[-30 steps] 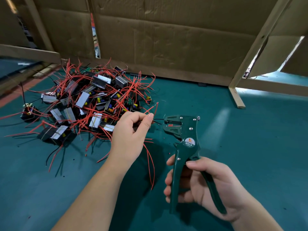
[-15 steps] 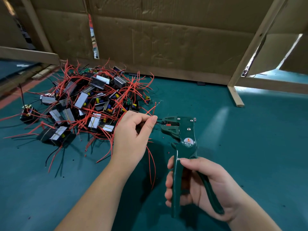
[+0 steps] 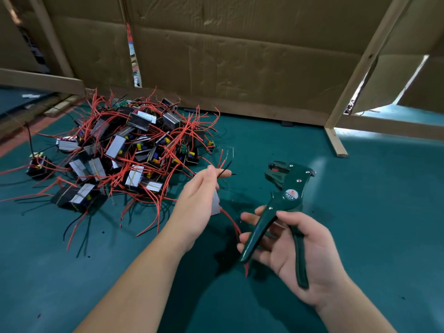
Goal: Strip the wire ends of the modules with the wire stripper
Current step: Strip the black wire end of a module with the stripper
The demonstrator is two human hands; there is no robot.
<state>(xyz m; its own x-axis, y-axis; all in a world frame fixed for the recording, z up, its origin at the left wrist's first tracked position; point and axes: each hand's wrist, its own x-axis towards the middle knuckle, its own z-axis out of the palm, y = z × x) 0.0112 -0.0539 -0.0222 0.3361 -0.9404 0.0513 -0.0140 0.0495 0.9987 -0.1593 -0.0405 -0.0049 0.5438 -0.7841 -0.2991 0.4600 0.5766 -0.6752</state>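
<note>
While pinching wire ends (image 3: 224, 173) of module (image 3: 215, 204) outward in fingers (image 3: 211, 175) of left hand (image 3: 195, 207) for feeding, holds wire stripper (image 3: 287, 193) in right hand (image 3: 302, 255), handles spread, mouth just right of fingers, apart.

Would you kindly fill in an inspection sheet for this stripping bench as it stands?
Surface: green mat, flat.
Job's things: pile of modules on the left; wire stripper, handles spread.
Clutter: small dark specks on the mat.
Hands: left hand grips one module; right hand holds the stripper.
Cables: red wires tangled over the pile; held wire ends clear of the stripper.
Surroundings: cardboard wall, wooden post.
</note>
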